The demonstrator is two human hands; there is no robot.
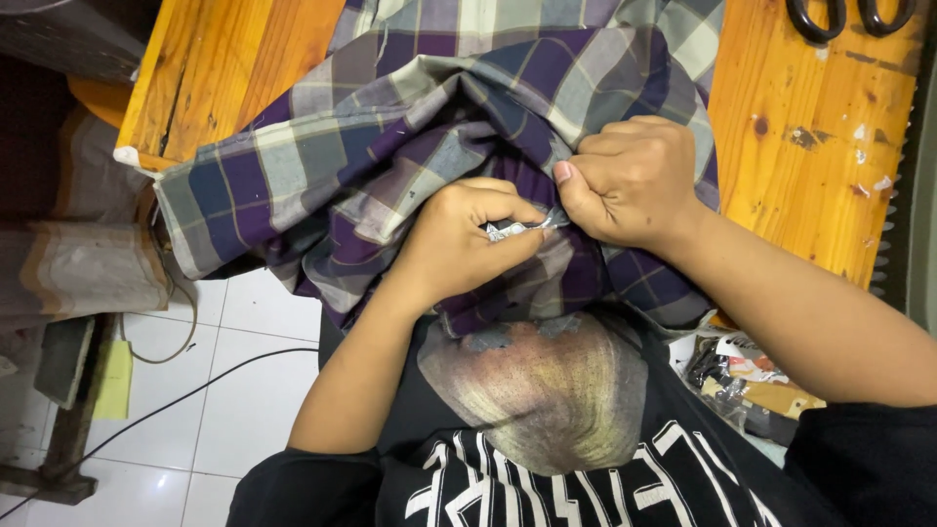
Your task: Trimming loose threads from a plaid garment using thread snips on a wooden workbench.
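— Nearest the lens, what shows in the head view?

— Black printed shirt (pixel 547 459) on the person's chest, right at the bottom edge. Above it, both forearms reach up to the plaid cloth (pixel 390 146).

— Where does that cloth lie?

— Bunched in purple, navy and grey checks, it hangs off the near edge of the orange wooden table (pixel 810 146) and spills toward the chest.

— And the hands?

— Left hand (pixel 459 239) is curled tight, fingertips pinching a small whitish bit of fabric edge (pixel 517 230) at the cloth's near side. Right hand (pixel 634 181) sits just beside it, touching, also closed into a fist, thumb pressed down on the same bit.

— Anything else around the cloth?

— Black scissor handles (pixel 849 18) lie on the table, well beyond the cloth to its right. Below the cloth's left side there is white tiled floor (pixel 244 390) with a dark cable (pixel 195 390) across it. A heap of scraps (pixel 752 381) sits under the right forearm.
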